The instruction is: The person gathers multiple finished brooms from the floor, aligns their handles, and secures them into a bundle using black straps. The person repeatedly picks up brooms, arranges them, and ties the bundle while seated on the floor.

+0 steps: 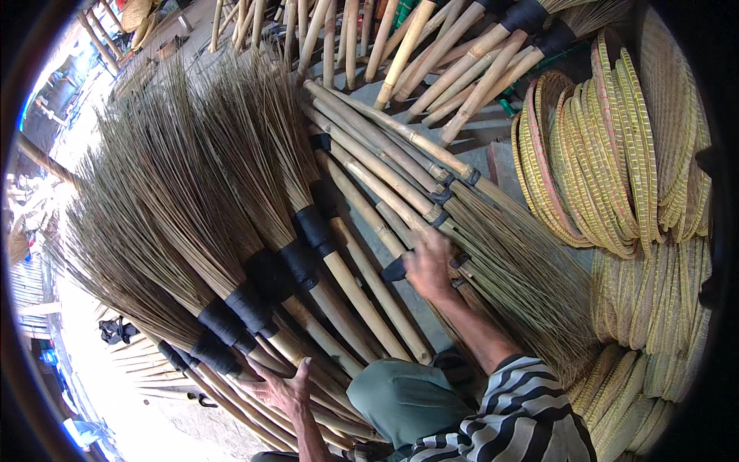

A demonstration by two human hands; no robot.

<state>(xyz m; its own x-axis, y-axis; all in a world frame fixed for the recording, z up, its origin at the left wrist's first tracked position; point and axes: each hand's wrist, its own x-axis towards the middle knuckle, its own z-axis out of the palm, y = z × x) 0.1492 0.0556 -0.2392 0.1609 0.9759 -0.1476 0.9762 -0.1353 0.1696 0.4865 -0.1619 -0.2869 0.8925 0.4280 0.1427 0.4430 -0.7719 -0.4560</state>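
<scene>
Large stick brooms with black-bound necks fill the left half, their bristles (177, 177) pointing up and away. My left hand (286, 393) is open, thumb and fingers spread, over the bamboo handles (362, 304) just below the black bindings (248, 306). My right hand (429, 262) reaches to a second bundle of brooms, whose bristles (523, 266) point the opposite way, toward the lower right. It is beside a black binding (394, 269) and the bamboo poles. Motion smears its fingers, so their grip cannot be made out.
More bamboo-handled brooms (477, 61) lean at the back. Stacks of yellow-edged woven baskets (608, 146) line the right side. A green cloth (396, 400) covers my knee, between my arms. Bright light falls on the ground (192, 423) at lower left, where more poles (142, 358) lie.
</scene>
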